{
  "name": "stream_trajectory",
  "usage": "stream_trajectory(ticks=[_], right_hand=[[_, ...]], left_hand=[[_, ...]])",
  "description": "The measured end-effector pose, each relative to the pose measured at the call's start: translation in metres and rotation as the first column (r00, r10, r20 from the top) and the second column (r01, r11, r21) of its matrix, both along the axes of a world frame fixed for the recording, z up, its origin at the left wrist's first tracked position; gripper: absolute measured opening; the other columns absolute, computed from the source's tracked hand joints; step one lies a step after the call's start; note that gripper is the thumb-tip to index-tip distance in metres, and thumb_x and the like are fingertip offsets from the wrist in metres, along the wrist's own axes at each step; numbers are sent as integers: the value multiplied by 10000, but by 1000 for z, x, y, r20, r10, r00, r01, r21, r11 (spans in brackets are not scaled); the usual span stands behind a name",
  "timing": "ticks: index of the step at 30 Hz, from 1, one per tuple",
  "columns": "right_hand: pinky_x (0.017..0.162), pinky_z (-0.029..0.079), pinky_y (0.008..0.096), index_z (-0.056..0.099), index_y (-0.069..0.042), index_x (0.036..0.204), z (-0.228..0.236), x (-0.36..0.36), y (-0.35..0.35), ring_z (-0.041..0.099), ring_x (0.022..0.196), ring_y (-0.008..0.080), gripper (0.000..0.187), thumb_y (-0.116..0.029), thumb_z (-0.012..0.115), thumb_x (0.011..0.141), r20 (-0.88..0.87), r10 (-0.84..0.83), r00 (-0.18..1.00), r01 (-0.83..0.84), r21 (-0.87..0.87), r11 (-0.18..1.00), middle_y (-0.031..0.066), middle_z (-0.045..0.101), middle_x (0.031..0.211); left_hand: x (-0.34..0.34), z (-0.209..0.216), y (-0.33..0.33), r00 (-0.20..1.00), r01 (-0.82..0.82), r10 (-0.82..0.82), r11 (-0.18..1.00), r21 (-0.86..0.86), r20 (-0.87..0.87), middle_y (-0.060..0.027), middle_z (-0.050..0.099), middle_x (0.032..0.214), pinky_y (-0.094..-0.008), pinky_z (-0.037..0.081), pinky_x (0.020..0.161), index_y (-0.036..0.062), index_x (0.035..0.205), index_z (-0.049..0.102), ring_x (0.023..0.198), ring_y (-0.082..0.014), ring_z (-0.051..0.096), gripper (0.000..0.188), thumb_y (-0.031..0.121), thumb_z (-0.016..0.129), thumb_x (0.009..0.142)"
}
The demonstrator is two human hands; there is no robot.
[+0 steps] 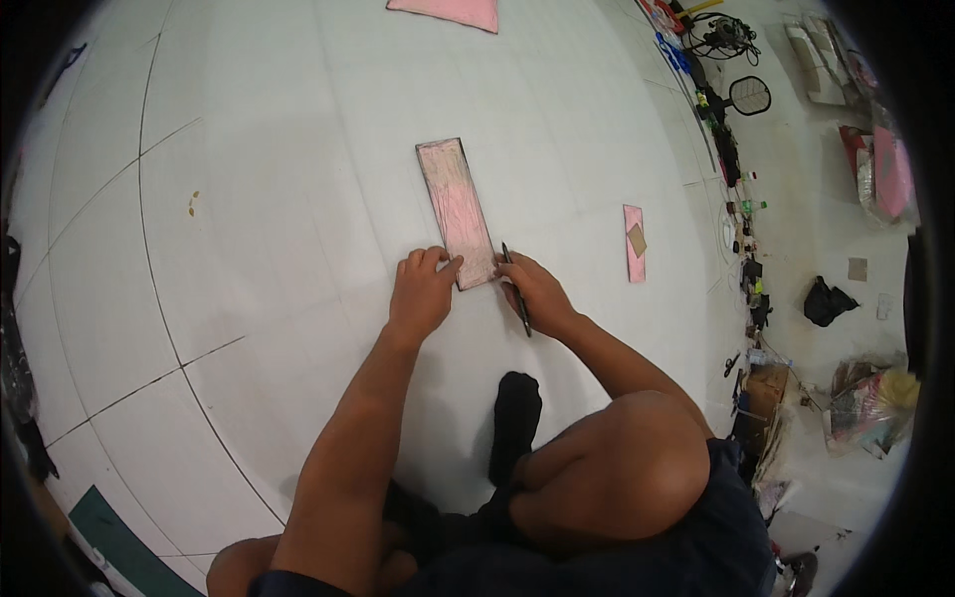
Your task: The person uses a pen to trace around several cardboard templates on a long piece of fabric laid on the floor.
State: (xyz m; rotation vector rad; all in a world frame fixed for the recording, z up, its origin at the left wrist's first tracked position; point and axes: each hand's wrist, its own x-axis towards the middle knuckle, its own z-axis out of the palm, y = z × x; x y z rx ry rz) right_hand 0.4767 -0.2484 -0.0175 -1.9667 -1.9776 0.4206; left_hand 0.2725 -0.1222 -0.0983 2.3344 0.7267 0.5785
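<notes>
A long pink rectangular board (456,199) with dark edges and a wrinkled surface lies on the white floor in front of me. My left hand (422,291) grips its near left edge, the thumb on top and the other fingers curled. At the near right corner is my right hand (540,294), touching the board's edge with its fingertips. A black pen (516,289) is held in that same hand, slanting across the fingers. What lies under my fingertips is hidden.
A smaller pink strip (634,269) with a brown diamond-shaped piece (637,240) lies to the right. Another pink piece (453,10) shows at the far edge. Cables, bottles and bags line the right wall. A dark green board (129,547) lies at lower left.
</notes>
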Motion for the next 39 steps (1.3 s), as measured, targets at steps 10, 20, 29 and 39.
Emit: stream_trajectory(ticks=[10,20,29,39], right_hand=[[1081,459,510,600,-83,1267,-32,-11,-24,522,1379,447,346,-109,693,935,20,-76,997,76,-16,997,185,613,1380],[1122,401,540,653,-99,1222,-42,17,-16,497,1406,395,298,-211,725,955,-21,-89,996,92,155,984,155,627,1380],[1202,298,594,665,-118,1281,-64,40,-22,467,1433,413,309,-201,690,985,-175,-195,965,226,180,957,130,636,1411],[1234,218,589,668,-147,1301,-63,47,-10,445,1457,373,319,-200,679,986,-201,-287,937,312,109,944,80,605,1485]], left_hand=[[2,18,1,993,-14,9,999,-36,-117,-76,595,1262,-448,402,1047,172,1266,738,1234,-291,516,473,287,852,822],[13,24,-26,956,168,-144,983,74,-255,-153,518,1512,-572,293,1191,173,1222,726,1468,-395,399,435,349,844,842],[73,38,36,952,54,-13,991,126,-306,-191,463,1575,-530,348,1200,110,1366,626,1480,-426,405,636,409,850,850],[106,47,75,910,66,-25,994,86,-415,-198,418,1610,-524,389,1199,92,1474,529,1497,-437,385,914,546,881,763]])
